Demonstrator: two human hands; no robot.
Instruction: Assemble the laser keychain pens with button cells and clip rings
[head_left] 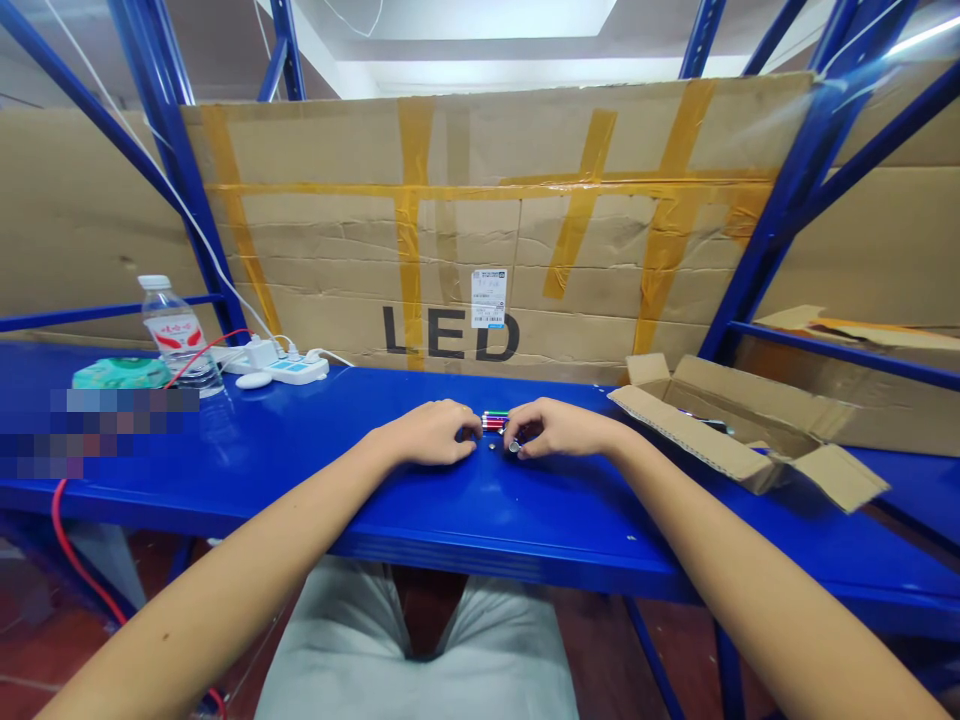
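Observation:
My left hand (pixel 441 432) rests on the blue table with its fingers curved, thumb and forefinger apart, and nothing visible between them. Its fingertips are beside a row of shiny slim tubes (pixel 493 421) in green, purple and red, lying side by side. My right hand (pixel 553 428) pinches a small dark cylinder with a round silver end (pixel 514 447) between thumb and fingers, close to the tabletop. A tiny metallic piece (pixel 492 447) lies on the table between both hands. The hands partly hide the tube ends.
An open cardboard box (pixel 694 440) stands at the right with items inside. On the left are a water bottle (pixel 176 340), a green tissue pack (pixel 120 373) and a white power strip (pixel 296 368) with cables. A large taped carton (pixel 337 250) stands behind the table (pixel 450 510).

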